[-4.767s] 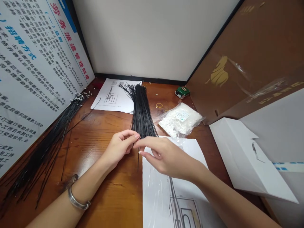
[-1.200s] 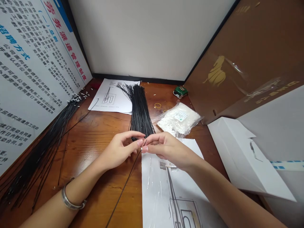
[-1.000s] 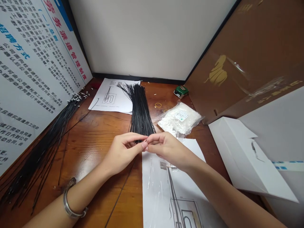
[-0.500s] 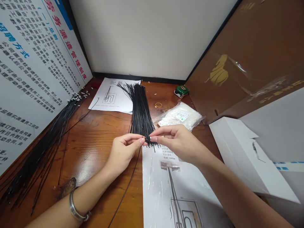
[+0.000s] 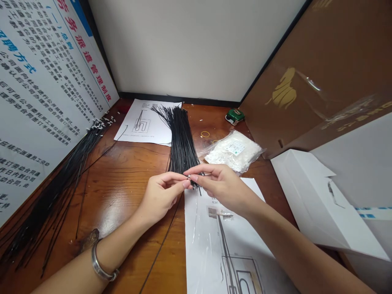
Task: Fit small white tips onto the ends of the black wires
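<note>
Between thumb and forefinger, my left hand [image 5: 162, 198] pinches the end of a thin black wire [image 5: 161, 247], whose length trails down toward the front of the table. My right hand [image 5: 225, 188] is closed in a pinch on a tiny white connector [image 5: 189, 176], mostly covered by the fingertips. The fingertips of both hands meet at the wire's end. Just behind them lies a thick bundle of black wires [image 5: 182, 141], its near ends partly hidden by my hands. A clear bag of small white pieces [image 5: 235, 149] rests beyond my right hand.
Another black wire bundle [image 5: 61, 183] with white tips lies along the left panel. Printed diagram sheets [image 5: 127, 130] lie behind the hands and, as a second sheet [image 5: 202, 245], in front. A green tape measure [image 5: 234, 116], rubber bands and a white box [image 5: 318, 204] are toward the right.
My right hand has moved left, bringing the white connector against the wire end at my left fingertips. The small gap between the hands has closed.
</note>
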Action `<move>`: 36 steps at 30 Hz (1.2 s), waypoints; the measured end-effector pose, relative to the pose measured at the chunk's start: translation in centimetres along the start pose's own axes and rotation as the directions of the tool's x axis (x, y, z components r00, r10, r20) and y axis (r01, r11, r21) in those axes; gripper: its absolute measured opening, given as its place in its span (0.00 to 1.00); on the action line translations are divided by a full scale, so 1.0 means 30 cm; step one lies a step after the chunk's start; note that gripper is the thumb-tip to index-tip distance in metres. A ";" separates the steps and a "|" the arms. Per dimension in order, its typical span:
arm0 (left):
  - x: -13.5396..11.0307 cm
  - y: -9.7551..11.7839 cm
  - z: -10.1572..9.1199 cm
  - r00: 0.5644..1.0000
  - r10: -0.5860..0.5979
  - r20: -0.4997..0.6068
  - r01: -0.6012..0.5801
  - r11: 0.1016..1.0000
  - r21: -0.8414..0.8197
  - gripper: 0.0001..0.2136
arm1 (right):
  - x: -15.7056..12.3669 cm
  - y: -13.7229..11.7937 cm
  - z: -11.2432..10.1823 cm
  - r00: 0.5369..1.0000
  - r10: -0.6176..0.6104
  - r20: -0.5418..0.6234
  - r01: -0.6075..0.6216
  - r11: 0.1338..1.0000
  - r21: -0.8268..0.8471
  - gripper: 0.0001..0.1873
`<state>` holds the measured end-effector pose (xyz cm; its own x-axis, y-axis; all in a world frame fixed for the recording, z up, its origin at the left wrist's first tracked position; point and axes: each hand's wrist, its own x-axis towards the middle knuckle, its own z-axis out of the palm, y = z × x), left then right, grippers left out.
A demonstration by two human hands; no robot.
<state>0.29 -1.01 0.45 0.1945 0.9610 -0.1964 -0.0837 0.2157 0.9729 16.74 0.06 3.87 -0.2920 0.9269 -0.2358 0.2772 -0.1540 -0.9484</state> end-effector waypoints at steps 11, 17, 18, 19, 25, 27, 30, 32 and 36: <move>0.003 -0.006 -0.005 0.999 0.037 0.011 -0.037 0.999 -0.011 0.09 | 0.005 0.011 -0.008 1.000 0.020 0.004 -0.021 0.997 0.080 0.08; 0.002 -0.010 -0.003 0.999 0.016 0.033 -0.015 1.000 -0.014 0.09 | 0.010 0.016 -0.003 1.000 0.002 -0.024 0.000 0.998 0.066 0.08; 0.002 -0.011 -0.004 0.999 0.008 0.035 -0.007 1.000 -0.013 0.10 | 0.011 0.017 -0.002 0.999 -0.006 -0.037 0.008 0.998 0.067 0.08; 0.002 -0.013 -0.004 0.999 0.002 0.034 -0.001 1.000 -0.011 0.10 | 0.011 0.017 -0.002 0.999 -0.014 -0.050 0.017 0.997 0.070 0.08; 0.003 -0.017 -0.008 1.000 -0.024 0.008 0.024 1.000 0.018 0.11 | 0.007 0.013 -0.003 0.998 -0.014 -0.057 0.020 0.993 0.112 0.07; 0.002 -0.020 -0.008 1.000 -0.014 0.010 0.013 0.999 0.031 0.11 | 0.007 0.017 -0.004 0.999 -0.020 -0.038 0.025 0.991 0.135 0.07; 0.001 -0.023 -0.009 1.000 0.001 0.019 -0.002 0.999 0.040 0.11 | 0.010 0.029 -0.005 0.999 -0.040 -0.036 0.044 0.992 0.122 0.08; 0.001 -0.023 -0.010 1.000 -0.002 0.016 0.001 1.000 0.030 0.12 | 0.012 0.037 -0.009 0.997 -0.053 -0.055 0.057 0.996 0.073 0.08; 0.002 -0.025 -0.011 1.000 -0.010 -0.007 0.010 1.000 0.010 0.11 | 0.014 0.044 -0.016 0.994 -0.044 -0.101 0.040 0.998 -0.043 0.07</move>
<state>0.05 -1.06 -0.32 0.1886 0.9599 -0.2073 -0.0716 0.2239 0.9720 17.42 0.42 2.62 -0.2099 0.9626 -0.1712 0.3045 -0.1020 -0.9471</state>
